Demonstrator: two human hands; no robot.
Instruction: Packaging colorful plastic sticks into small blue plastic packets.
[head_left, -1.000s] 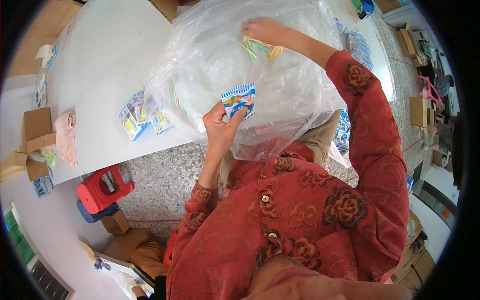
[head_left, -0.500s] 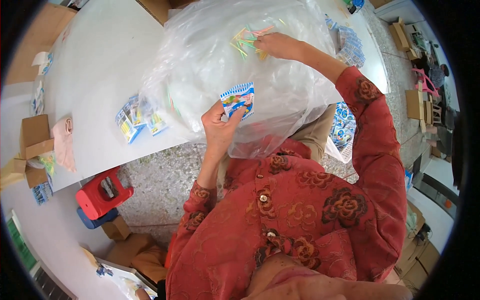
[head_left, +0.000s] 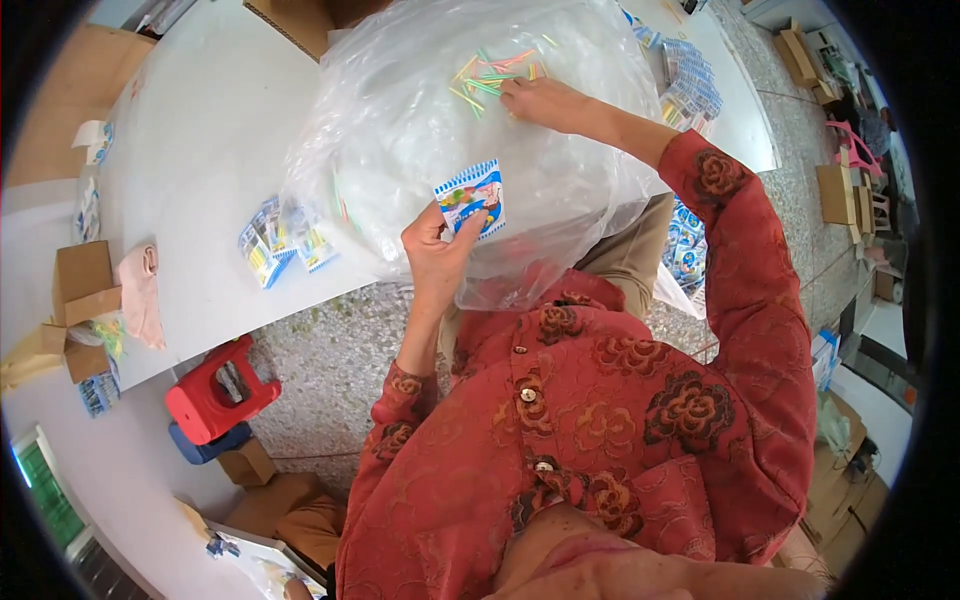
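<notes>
My left hand (head_left: 437, 250) is closed on a small blue-and-white printed packet (head_left: 470, 200), the thumb across its front. It holds the packet upright above a large clear plastic bag (head_left: 400, 130) spread over the table's front edge. Farther off, my right hand (head_left: 545, 104) reaches onto the bag with its fingers curled together, beside a loose pile of thin pink, yellow and green sticks (head_left: 480, 80). Whatever those fingertips hold is hidden from view.
Several packets (head_left: 275, 240) lie left of the bag on the white table (head_left: 180, 200). More packets (head_left: 690, 85) are stacked at the right. A white basket (head_left: 680, 295) of blue packets stands right of my legs. A red stool (head_left: 222, 390) is at lower left.
My right hand has drawn slightly nearer and left, beside the stick pile, its fingers curled. The left hand keeps its hold on the packet. The whole view has shifted slightly.
</notes>
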